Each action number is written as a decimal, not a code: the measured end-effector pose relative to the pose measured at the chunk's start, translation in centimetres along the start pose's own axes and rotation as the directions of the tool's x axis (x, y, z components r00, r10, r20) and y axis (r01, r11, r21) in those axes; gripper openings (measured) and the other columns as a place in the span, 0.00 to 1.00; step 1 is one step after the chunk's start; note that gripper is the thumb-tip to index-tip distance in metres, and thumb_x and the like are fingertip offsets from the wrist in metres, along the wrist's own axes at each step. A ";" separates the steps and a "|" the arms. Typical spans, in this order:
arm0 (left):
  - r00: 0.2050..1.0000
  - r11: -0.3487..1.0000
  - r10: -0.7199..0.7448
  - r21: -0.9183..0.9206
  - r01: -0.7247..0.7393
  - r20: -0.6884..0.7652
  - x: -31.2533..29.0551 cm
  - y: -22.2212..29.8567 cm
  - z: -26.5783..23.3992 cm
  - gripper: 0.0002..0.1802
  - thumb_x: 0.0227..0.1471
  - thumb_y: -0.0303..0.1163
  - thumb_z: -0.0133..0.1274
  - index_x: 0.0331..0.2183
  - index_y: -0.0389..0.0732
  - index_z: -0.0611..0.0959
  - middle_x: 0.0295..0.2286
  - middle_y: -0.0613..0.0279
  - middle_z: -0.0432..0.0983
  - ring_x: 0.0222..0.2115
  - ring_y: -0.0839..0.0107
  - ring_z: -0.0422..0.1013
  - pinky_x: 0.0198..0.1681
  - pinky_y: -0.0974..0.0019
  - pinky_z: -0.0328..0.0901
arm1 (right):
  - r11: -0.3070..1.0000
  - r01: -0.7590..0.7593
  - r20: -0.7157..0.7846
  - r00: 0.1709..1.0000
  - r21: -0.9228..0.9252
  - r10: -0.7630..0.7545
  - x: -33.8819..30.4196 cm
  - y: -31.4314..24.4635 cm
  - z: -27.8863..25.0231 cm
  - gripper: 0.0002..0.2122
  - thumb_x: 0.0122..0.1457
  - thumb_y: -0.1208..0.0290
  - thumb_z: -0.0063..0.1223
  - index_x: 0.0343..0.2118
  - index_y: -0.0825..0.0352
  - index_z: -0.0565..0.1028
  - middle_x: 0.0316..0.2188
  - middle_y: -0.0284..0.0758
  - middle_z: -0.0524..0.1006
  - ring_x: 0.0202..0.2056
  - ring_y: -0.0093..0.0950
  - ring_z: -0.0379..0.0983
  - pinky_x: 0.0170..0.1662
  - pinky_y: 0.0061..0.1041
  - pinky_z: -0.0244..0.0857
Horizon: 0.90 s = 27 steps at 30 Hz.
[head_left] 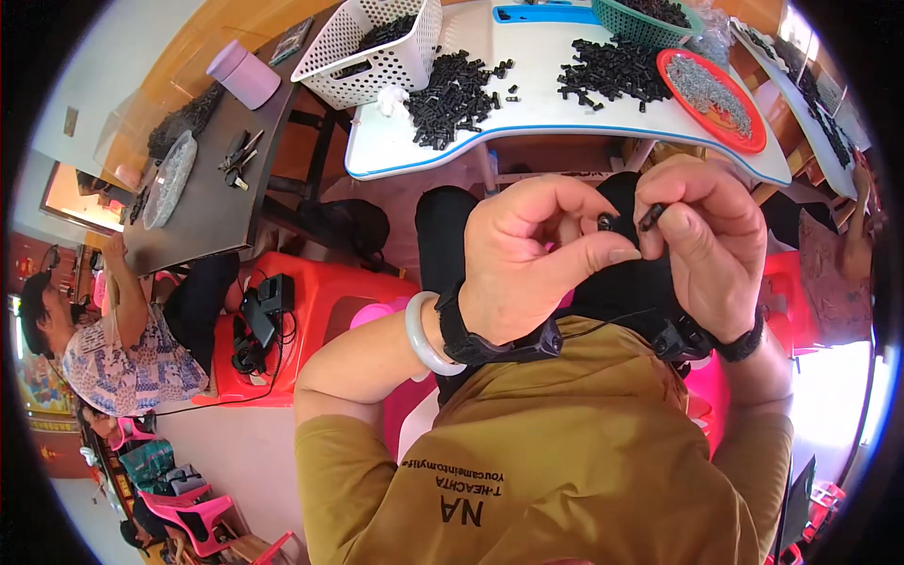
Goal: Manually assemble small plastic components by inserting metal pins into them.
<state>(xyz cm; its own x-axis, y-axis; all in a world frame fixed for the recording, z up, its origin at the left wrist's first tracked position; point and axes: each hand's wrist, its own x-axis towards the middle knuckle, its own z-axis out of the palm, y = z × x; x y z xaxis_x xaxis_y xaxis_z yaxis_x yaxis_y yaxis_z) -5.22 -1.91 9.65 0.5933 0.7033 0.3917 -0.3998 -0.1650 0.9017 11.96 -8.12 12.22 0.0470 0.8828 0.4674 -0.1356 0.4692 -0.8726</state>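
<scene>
Right of center, the left hand point(513, 259) and right hand point(716, 250) each pinch a small black piece point(650, 217) between fingers point(598, 254), below the white bench point(537, 66).

This looks like a small, informal hand-assembly workshop rather than a factory floor. A white, blue-edged desk point(537, 105) carries loose heaps of black plastic parts point(457, 99), a white perforated basket point(400, 83), a green basket point(629, 26) and a red round tray point(745, 144) of small metallic pieces point(706, 89). The person's hands point(527, 247) pinch small black pieces point(651, 217) above the lap. Another person point(132, 367) sits at a dark desk point(202, 221). Household-style seating, a red plastic stool point(330, 278) and pink plastic chairs point(193, 518), gives the room its makeshift look.
</scene>
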 end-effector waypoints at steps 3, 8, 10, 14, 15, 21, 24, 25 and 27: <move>0.994 0.995 0.098 0.040 -0.096 -0.051 0.3 -0.6 0.5 0.10 0.40 0.19 0.62 0.29 0.35 0.80 0.22 0.72 0.67 0.18 0.88 0.58 0.21 0.80 0.53 | 0.996 0.063 0.063 0.996 -0.070 -0.058 -0.2 0.1 0.0 0.07 0.58 0.77 0.49 0.38 0.74 0.73 0.33 0.32 0.74 0.28 0.14 0.66 0.32 0.13 0.62; 0.993 0.992 0.115 0.059 -0.113 -0.024 0.3 -0.7 0.9 0.11 0.39 0.20 0.62 0.31 0.35 0.81 0.23 0.69 0.67 0.18 0.86 0.58 0.22 0.78 0.54 | 0.973 0.126 0.035 0.992 -0.195 -0.121 -0.4 0.5 0.3 0.08 0.58 0.73 0.48 0.37 0.73 0.72 0.31 0.38 0.70 0.25 0.19 0.64 0.31 0.16 0.59; 0.998 0.999 0.042 0.007 -0.042 -0.048 0.0 -0.5 0.9 0.10 0.40 0.20 0.62 0.30 0.35 0.81 0.23 0.70 0.67 0.18 0.86 0.57 0.23 0.79 0.54 | 0.967 0.129 0.039 0.992 -0.219 -0.123 -0.5 0.3 0.2 0.08 0.58 0.73 0.49 0.37 0.73 0.72 0.31 0.38 0.71 0.26 0.19 0.64 0.31 0.16 0.59; 0.996 0.998 -0.032 0.057 0.028 0.085 -0.4 0.1 0.2 0.13 0.44 0.15 0.58 0.35 0.30 0.78 0.32 0.62 0.72 0.26 0.81 0.66 0.30 0.77 0.63 | 0.859 0.289 0.132 0.957 -0.423 -0.256 -0.1 0.1 -0.2 0.08 0.57 0.74 0.50 0.36 0.73 0.73 0.31 0.38 0.71 0.26 0.20 0.64 0.31 0.16 0.58; 0.993 0.998 -0.014 0.057 0.007 0.118 -0.4 0.2 0.2 0.12 0.44 0.16 0.58 0.35 0.30 0.78 0.31 0.62 0.73 0.26 0.81 0.66 0.30 0.76 0.63 | 0.858 0.290 0.136 0.957 -0.424 -0.256 0.0 0.1 -0.3 0.08 0.57 0.74 0.50 0.36 0.73 0.73 0.31 0.37 0.71 0.27 0.20 0.64 0.31 0.16 0.58; 0.991 0.995 0.012 0.099 -0.025 0.132 -0.6 0.3 0.3 0.09 0.44 0.18 0.59 0.32 0.30 0.78 0.27 0.62 0.72 0.25 0.80 0.66 0.30 0.76 0.62 | 0.823 0.341 0.207 0.939 -0.455 -0.275 0.0 0.1 -0.1 0.08 0.56 0.73 0.51 0.34 0.73 0.74 0.31 0.38 0.71 0.29 0.21 0.64 0.30 0.16 0.58; 0.984 0.984 0.060 0.153 -0.086 0.165 -0.3 0.1 0.1 0.08 0.44 0.20 0.60 0.29 0.30 0.77 0.25 0.62 0.72 0.25 0.78 0.65 0.30 0.76 0.61 | 0.903 0.217 0.105 0.976 -0.371 -0.192 -0.4 0.2 0.3 0.08 0.56 0.72 0.51 0.34 0.73 0.74 0.31 0.38 0.71 0.29 0.21 0.64 0.28 0.15 0.58; 0.980 0.973 0.094 0.191 -0.127 0.173 -0.3 0.1 0.1 0.08 0.44 0.21 0.60 0.27 0.31 0.77 0.25 0.62 0.71 0.25 0.78 0.65 0.30 0.75 0.60 | 0.912 0.201 0.097 0.979 -0.357 -0.178 -0.4 0.2 0.3 0.08 0.56 0.72 0.51 0.33 0.73 0.74 0.31 0.39 0.71 0.29 0.21 0.64 0.27 0.14 0.58; 0.978 0.969 0.103 0.204 -0.140 0.183 -0.3 0.0 0.1 0.08 0.44 0.21 0.60 0.26 0.31 0.76 0.25 0.62 0.71 0.25 0.77 0.65 0.30 0.75 0.61 | 0.921 0.186 0.090 0.982 -0.343 -0.164 -0.5 0.1 0.4 0.08 0.56 0.72 0.51 0.33 0.73 0.74 0.31 0.39 0.71 0.28 0.21 0.63 0.26 0.14 0.57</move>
<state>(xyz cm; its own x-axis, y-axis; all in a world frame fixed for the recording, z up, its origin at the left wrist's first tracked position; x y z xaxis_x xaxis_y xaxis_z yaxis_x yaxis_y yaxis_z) -5.34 -2.17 9.60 0.6664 0.5444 0.5095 -0.3283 -0.3992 0.8561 11.49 -8.51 11.94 -0.0207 0.7880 0.6154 0.2232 0.6036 -0.7654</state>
